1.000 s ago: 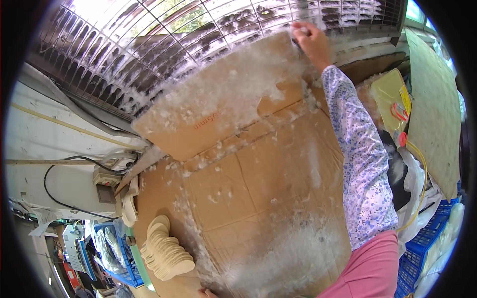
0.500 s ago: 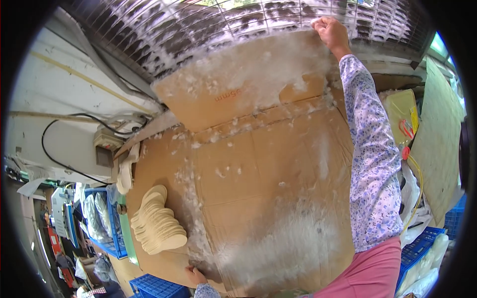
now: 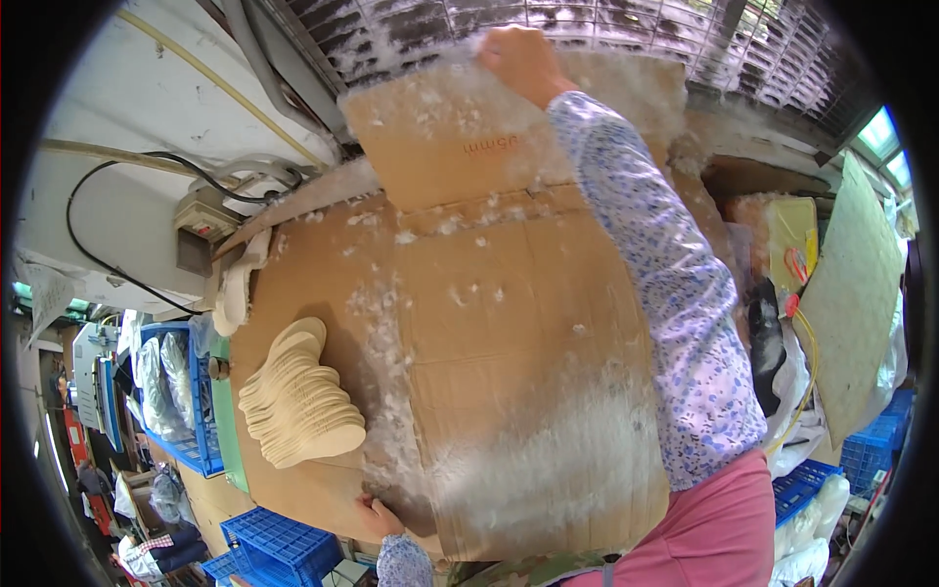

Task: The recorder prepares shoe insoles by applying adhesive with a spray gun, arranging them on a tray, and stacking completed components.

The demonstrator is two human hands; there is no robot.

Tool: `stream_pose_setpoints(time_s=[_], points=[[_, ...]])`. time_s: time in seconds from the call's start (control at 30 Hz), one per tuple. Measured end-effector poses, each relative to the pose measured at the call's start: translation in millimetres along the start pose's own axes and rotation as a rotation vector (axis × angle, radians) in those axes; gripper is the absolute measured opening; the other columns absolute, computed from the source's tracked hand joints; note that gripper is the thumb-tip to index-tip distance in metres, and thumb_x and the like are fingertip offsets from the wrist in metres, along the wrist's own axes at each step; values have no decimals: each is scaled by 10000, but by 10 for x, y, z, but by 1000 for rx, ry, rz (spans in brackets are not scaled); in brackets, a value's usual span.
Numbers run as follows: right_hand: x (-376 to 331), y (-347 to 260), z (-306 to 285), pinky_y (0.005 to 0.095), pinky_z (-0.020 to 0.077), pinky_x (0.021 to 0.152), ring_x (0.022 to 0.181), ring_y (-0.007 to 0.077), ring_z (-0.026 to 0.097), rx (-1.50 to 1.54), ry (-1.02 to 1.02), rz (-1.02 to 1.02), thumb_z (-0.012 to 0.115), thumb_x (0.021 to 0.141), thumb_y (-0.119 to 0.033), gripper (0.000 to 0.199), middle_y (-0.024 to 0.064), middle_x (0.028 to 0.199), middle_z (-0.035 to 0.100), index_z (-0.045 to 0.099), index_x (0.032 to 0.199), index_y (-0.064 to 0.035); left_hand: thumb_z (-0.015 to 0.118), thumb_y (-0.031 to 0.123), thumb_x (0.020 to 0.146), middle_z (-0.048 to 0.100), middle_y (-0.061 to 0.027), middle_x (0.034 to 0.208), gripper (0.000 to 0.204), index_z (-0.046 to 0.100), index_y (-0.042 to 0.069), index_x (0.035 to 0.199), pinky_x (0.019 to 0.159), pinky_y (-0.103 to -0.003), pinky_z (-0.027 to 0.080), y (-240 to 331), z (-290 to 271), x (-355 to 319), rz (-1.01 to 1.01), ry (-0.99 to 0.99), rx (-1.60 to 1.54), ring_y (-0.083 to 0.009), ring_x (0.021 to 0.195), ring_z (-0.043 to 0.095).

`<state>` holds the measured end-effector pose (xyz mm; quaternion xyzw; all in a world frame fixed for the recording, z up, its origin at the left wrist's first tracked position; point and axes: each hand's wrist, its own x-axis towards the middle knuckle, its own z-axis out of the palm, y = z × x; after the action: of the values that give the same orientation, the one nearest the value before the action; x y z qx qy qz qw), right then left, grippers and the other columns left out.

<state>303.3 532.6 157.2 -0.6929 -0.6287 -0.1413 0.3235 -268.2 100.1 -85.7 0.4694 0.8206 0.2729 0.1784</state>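
Note:
My right hand reaches to the far side, closed at the top edge of an upright cardboard flap. Its fingertips touch or nearly touch a wire grille clogged with white fluff; whatever they hold, I cannot make out. Near the front edge of the cardboard sheet, my left hand rests with fingers curled; anything in them is too small to name. Just beyond it, a fanned row of cream insoles lies on the cardboard. White fluff coats the sheet's near right part.
More pale insoles lean at the left edge below a switch box and black cable. Blue crates stand at the left, front left and right. A yellowish container and a board stand right. Another person is far left.
My right hand has swept left along the top of the flap, its forearm now slanting across the cardboard. My left hand stays near the front edge. The whole view has shifted slightly.

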Motion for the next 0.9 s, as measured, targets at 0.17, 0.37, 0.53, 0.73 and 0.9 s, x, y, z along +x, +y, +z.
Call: stream_pose_setpoints(time_s=[0.17, 0.37, 0.53, 0.73, 0.9], points=[[-146, -145, 98, 359, 520, 724, 771, 267, 664, 117, 341, -172, 650, 786, -250, 158, 109, 823, 682, 693, 843, -110, 451, 34, 813, 518, -161, 939, 237, 498, -29, 1036, 852, -369, 407, -64, -1, 0, -24, 1, -68, -284, 891, 504], [-920, 1445, -419, 377, 513, 765, 814, 299, 657, 9, 769, 518, 650, 753, -194, 207, 148, 868, 681, 666, 897, -45, 459, 33, 818, 525, -157, 941, 230, 512, -29, 1032, 838, -358, 411, 89, -51, -75, -46, 0, -110, -270, 887, 506], [-902, 1432, -310, 407, 445, 908, 1006, 374, 565, -15, 489, 767, 625, 767, -400, 504, 222, 1002, 625, 627, 1086, -9, 473, 37, 817, 531, -149, 942, 234, 523, -29, 1035, 837, -349, 415, 95, -99, -80, -66, -24, -91, -268, 895, 510], [-565, 70, 380, 472, 359, 990, 1159, 364, 383, 288, 576, 482, 675, 771, -498, 739, 235, 1208, 429, 508, 1222, 62, 465, 34, 837, 545, -137, 931, 222, 534, -14, 1042, 805, -351, 424, 5, -47, -53, -41, -16, -132, -251, 858, 517], [-580, -1035, 803, 436, 409, 890, 1025, 347, 479, 265, 673, 178, 743, 720, -236, 364, 164, 1104, 517, 613, 1024, -83, 469, 33, 837, 545, -141, 950, 231, 530, -16, 1054, 813, -355, 419, -22, -93, -48, -68, -28, -107, -250, 876, 516]])
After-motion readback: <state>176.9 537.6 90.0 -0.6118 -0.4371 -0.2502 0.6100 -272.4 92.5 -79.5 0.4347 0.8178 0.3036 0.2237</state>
